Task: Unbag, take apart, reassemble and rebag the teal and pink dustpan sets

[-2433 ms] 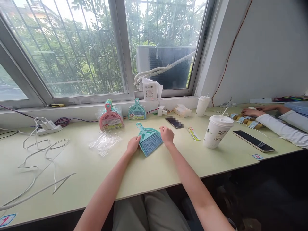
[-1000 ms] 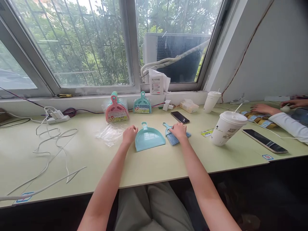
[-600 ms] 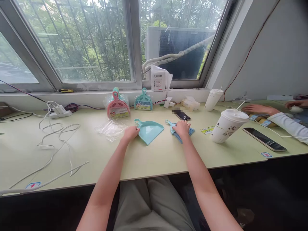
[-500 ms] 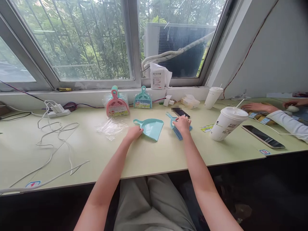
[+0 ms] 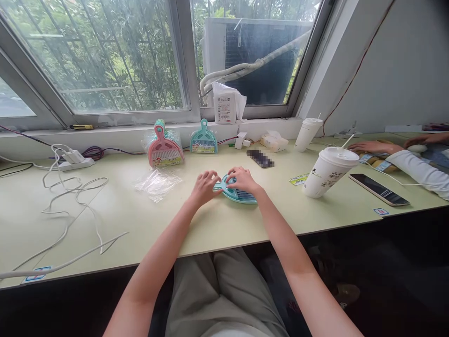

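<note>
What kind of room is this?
Probably a shared workroom: a long desk under a window, with a power strip, a phone, and a co-worker's sleeve alongside.

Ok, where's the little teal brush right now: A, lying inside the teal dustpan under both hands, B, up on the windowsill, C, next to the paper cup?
A: the brush lies in the teal dustpan, with the left hand and right hand on it.

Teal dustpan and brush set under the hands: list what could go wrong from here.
1. The right hand and left hand press the brush into the teal dustpan; bristles may bend if forced.
2. The paper cup stands close to the right; a wide elbow could tip it toward the phone.
</note>
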`<state>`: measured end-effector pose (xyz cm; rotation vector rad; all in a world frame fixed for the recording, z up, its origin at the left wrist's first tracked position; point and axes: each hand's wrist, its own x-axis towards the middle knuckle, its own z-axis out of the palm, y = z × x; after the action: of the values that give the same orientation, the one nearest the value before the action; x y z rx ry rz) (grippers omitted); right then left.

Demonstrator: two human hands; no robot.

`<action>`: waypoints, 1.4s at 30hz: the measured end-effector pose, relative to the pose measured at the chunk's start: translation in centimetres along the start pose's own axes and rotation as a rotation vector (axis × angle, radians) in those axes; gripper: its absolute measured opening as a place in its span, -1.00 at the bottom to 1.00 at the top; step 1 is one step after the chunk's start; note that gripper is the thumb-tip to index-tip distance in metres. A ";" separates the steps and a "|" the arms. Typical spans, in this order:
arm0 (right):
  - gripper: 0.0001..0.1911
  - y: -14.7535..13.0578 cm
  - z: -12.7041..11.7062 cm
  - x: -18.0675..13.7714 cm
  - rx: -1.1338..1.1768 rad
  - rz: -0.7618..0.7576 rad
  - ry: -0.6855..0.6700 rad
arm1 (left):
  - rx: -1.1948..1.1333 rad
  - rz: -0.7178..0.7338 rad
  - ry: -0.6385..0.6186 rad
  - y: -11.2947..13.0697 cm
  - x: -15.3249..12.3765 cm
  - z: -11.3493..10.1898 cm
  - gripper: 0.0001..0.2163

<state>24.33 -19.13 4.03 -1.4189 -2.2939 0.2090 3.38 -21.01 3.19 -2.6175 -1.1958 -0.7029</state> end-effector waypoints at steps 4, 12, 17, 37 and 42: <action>-0.87 0.0 0.6 0.3 0.070 -0.026 -0.039 | 0.033 0.053 0.027 -1.9 -0.2 0.1 -0.59; -0.87 0.8 1.6 0.7 0.166 0.026 -0.005 | 0.152 0.271 -0.030 -1.5 0.0 0.7 -0.83; -0.89 0.5 1.9 0.8 0.149 0.045 -0.003 | 0.208 0.241 -0.085 -1.3 0.3 1.1 -0.82; -0.72 -1.9 2.1 1.3 0.055 0.235 0.393 | -0.577 -0.426 0.311 -0.1 1.1 1.3 -0.54; -0.69 -2.9 2.0 1.6 0.109 0.338 0.500 | -1.304 -0.571 0.040 1.4 2.2 2.7 -0.47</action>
<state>20.47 -18.84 3.65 -1.5827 -1.6170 0.0660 6.57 -19.52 2.01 -2.9993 -1.9260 -2.2574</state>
